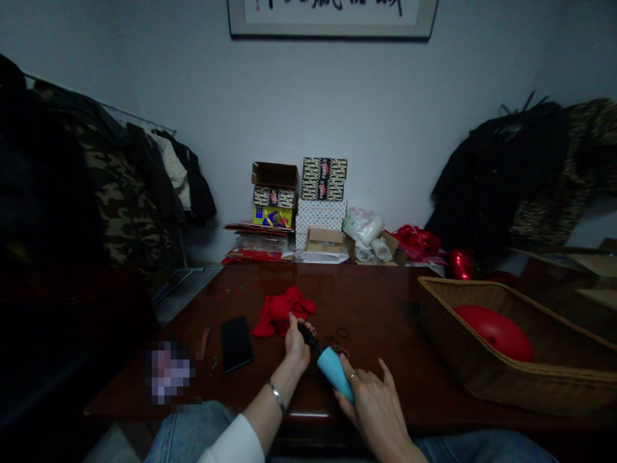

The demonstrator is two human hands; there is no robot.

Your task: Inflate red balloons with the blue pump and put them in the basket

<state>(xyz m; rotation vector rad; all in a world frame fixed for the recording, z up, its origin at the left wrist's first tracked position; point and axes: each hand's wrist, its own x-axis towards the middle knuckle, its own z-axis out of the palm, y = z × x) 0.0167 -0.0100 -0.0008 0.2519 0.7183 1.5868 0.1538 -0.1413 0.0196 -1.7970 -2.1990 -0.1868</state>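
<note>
A hand pump with a light-blue barrel and a black front end lies slantwise between my hands, just above the table. My left hand is closed around the black end. Right behind its fingers is a crumpled red heap, apparently limp balloons; whether the fingers also grip part of it I cannot tell. My right hand holds the blue barrel from the side, thumb and index finger against it, the other fingers partly raised. Several small rubber bands lie beside the pump.
A dark phone lies on the brown table to the left, near a blurred-out item. On the right stands a wicker basket holding an inflated red balloon. Boxes are stacked against the wall; coats hang left.
</note>
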